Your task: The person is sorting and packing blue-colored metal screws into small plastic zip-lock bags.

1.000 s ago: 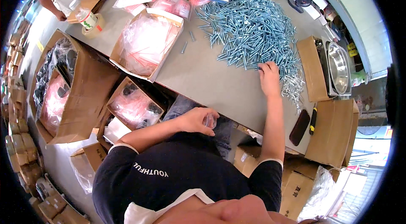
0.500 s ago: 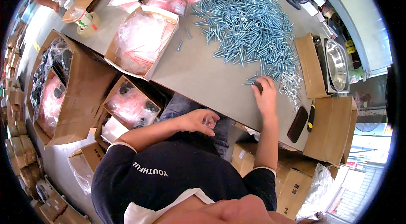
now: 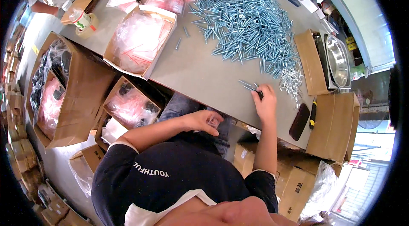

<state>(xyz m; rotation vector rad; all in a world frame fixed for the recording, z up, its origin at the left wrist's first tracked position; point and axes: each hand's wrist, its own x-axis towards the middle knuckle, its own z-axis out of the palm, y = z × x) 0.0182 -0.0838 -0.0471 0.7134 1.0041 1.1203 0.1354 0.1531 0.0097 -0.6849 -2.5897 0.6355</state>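
The right hand (image 3: 265, 103) rests on the grey table (image 3: 200, 76) with its fingers curled down onto a few loose screws (image 3: 249, 86), pinching them at the fingertips. Beyond those fingertips, farther up the table, spreads a big heap of screws (image 3: 249, 27). Just right of the hand lie a dark case (image 3: 299, 121) and a yellow-handled tool (image 3: 313, 114). The left hand (image 3: 206, 121) sits below the table edge, over the lap, fingers bent around something small and clear; what it is cannot be told. Left of it stands a box of plastic bags (image 3: 138, 40).
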